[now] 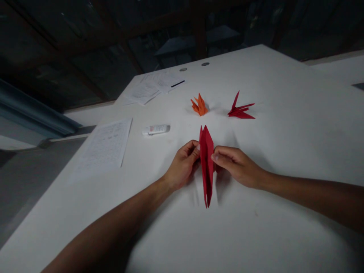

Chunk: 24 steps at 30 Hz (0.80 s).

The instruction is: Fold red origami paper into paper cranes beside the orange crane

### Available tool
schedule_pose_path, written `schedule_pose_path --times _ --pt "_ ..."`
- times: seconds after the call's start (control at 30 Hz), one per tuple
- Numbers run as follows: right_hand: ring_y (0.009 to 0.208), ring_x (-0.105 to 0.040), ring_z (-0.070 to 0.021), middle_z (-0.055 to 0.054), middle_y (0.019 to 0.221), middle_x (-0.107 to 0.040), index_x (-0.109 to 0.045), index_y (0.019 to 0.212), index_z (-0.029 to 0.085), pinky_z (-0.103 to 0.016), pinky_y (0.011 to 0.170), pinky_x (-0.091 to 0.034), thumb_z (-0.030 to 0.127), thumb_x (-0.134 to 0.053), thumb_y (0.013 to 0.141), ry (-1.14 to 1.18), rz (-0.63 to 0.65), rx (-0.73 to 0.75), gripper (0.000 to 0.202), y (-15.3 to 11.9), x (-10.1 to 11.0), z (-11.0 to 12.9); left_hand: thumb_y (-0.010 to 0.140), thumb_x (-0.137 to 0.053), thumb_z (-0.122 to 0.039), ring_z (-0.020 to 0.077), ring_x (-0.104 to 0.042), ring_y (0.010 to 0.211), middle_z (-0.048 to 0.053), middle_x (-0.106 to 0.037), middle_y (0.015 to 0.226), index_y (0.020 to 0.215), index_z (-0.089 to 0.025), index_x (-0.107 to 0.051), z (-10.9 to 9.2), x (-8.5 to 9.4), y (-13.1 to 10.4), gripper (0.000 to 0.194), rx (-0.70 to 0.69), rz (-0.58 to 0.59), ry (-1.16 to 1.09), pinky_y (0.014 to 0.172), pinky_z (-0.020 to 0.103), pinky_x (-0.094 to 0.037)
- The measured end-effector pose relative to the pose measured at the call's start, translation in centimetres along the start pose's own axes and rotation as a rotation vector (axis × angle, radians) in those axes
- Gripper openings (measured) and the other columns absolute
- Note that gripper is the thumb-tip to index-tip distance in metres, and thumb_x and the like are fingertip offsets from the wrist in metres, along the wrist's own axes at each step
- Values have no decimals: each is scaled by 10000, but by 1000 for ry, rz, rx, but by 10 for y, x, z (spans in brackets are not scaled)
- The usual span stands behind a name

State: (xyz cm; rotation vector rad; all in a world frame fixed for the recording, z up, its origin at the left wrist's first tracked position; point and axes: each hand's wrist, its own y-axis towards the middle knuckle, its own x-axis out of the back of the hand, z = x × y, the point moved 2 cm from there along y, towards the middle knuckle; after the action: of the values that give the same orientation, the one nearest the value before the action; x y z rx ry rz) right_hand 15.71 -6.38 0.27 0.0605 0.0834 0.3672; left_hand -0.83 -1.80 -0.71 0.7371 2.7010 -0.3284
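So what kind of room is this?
Maybe an office or a classroom; I can't tell which. There's a big white table, sheets of paper with writing, and dark framed glass panes beyond.

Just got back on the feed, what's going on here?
A person is holding a folded piece of red paper between both hands, the left hand pinching one side and the right hand the other. Its layers stand slightly apart, with a narrow gap between them. Beyond it on the white table sit an orange folded paper figure and a red one, neither being touched. Written sheets lie off to the left.
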Motion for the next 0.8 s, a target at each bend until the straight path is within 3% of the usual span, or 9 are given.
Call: schedule_pose_path --times 0.2,0.37,0.5,0.63,0.8 --pt "751 -544 -157 -8 833 -605 -628 893 194 -288 697 -441 411 -549 985 -96 17 7 249 -2 -1 -5 896 -694 -365 102 -599 741 15 -633 1015 1085 -225 -540 -6 -5 -6 281 -129 -33 219 649 216 -495" --pt "690 -524 -144 13 764 -583 -607 846 194 -277 646 -426 402 -559 979 -125 -54 1 251 -1 -1 -7 960 -597 -376 91 -522 645 -24 -570 823 971 -209 -538 -3 -6 -7 178 -168 -20 277 603 215 -462" --pt "664 -505 -138 23 724 -561 -591 813 194 -273 623 -415 395 -571 972 -142 -110 8 257 0 1 -10 994 -522 -426 113 -520 745 9 -583 885 885 -187 -544 -2 -6 -9 263 -222 -21 258 704 239 -463" --pt "669 -519 -143 19 728 -567 -619 856 192 -275 619 -419 379 -567 970 -129 -136 16 226 0 2 -8 911 -661 -397 170 -571 914 62 -604 1073 866 -182 -551 -7 -9 -13 245 -236 36 338 814 284 -482" --pt "657 -509 -143 23 711 -557 -619 840 195 -278 614 -411 379 -556 974 -157 -180 27 235 0 4 -6 918 -650 -343 182 -566 947 58 -595 1045 814 -180 -572 -7 -8 -12 209 -250 35 397 842 297 -475"
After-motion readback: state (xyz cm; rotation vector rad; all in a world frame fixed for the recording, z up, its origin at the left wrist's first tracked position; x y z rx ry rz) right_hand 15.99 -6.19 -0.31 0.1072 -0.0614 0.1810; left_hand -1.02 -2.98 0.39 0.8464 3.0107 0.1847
